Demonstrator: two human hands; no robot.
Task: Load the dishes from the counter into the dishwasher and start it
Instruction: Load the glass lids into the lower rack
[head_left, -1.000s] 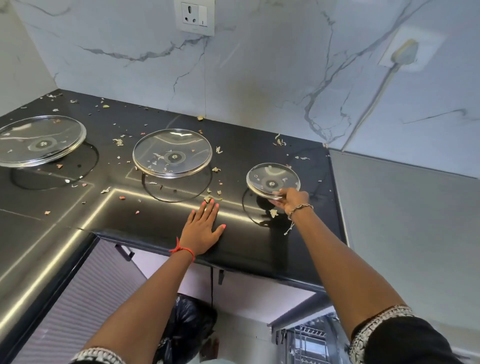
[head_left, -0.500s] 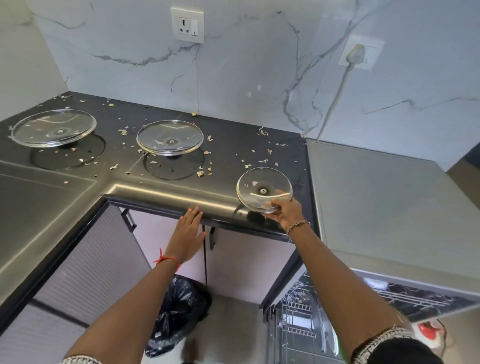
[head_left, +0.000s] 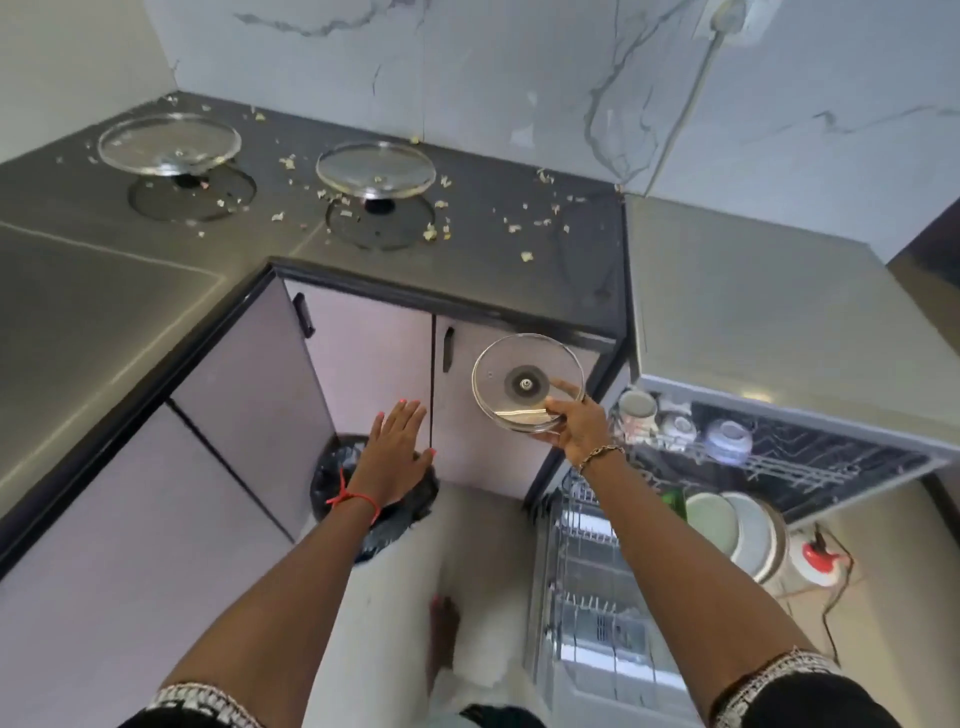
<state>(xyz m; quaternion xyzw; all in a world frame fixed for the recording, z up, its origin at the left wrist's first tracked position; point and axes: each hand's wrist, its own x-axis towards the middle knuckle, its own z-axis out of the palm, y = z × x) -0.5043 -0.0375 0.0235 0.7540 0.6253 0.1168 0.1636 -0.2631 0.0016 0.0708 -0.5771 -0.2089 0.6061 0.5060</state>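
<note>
Right hand (head_left: 579, 428) pinches the small round clear glass lid (head_left: 511, 364) by its rim, beyond the dark counter's (head_left: 519, 291) front edge; left hand (head_left: 397, 452) spread, empty; a slip could shatter it

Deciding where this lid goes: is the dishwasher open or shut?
Open: the dishwasher shows its upper rack holding bowls, and plates stand in the lower rack.

No words, nos. or signs can be read anywhere. A cup (head_left: 638, 413) in the top rack of the dishwasher (head_left: 753, 322), on the right, has small marks on its side, but they're too blurry to read.
</note>
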